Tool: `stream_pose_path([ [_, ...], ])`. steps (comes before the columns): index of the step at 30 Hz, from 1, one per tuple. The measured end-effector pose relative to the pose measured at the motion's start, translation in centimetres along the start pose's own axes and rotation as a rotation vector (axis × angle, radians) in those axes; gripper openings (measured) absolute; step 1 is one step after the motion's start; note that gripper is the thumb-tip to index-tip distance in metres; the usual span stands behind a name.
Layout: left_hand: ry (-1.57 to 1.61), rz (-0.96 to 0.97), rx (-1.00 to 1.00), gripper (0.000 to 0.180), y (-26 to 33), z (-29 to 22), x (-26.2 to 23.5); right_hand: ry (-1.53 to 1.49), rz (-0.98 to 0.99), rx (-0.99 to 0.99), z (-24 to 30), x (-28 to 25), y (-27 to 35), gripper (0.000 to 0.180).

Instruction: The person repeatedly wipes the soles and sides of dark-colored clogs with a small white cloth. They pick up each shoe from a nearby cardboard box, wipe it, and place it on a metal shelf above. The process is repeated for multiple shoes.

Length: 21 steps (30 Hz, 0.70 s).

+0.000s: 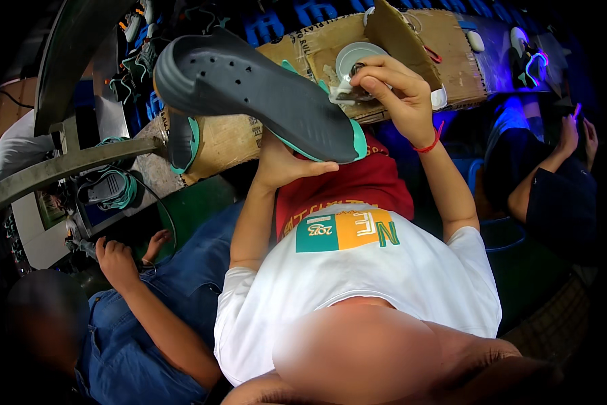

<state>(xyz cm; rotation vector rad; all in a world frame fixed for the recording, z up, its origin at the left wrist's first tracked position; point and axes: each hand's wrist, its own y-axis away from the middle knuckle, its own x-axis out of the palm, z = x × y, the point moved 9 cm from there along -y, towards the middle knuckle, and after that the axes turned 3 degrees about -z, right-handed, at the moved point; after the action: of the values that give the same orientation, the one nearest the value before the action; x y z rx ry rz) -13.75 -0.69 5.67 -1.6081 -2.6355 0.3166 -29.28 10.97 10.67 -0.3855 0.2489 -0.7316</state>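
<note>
Grey rubber sole (249,88) rests in the left hand (283,165)'s closed grip (propped up from beneath). Beside the sole, the right hand (394,91) pinches what may be a brush at the round tin (357,57); a tilt could smear the sole's teal edge.

One view only was supplied. The camera sat on the worker's head and looked steeply down over a white printed T-shirt (398,270) toward a flat sheet of brown cardboard (445,47) ahead. It was close: a dark grey rubber shoe sole with teal edging (256,88) filled the upper centre. Fisheye bending curved a grey metal bar (67,165) at left. The corners were dark.
</note>
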Motion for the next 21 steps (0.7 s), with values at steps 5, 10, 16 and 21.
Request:
stream_pose_path([
  [5,0.269,-0.01,-0.088,0.092,0.1,0.0,0.8,0.285,-0.021,-0.269,1.8,0.5,-0.8,0.01],
  [10,0.267,0.022,-0.101,0.096,0.1,-0.2,0.6,0.304,0.161,-0.349,2.4,1.0,-0.5,0.01],
  [16,0.334,0.16,-0.131,0.11,0.5,0.7,1.9,0.148,0.066,-0.294,2.6,0.1,-1.9,0.008],
  [21,0.384,0.222,-0.203,0.116,1.1,0.9,3.0,0.353,0.001,-0.413,3.5,0.5,-2.5,0.014],
])
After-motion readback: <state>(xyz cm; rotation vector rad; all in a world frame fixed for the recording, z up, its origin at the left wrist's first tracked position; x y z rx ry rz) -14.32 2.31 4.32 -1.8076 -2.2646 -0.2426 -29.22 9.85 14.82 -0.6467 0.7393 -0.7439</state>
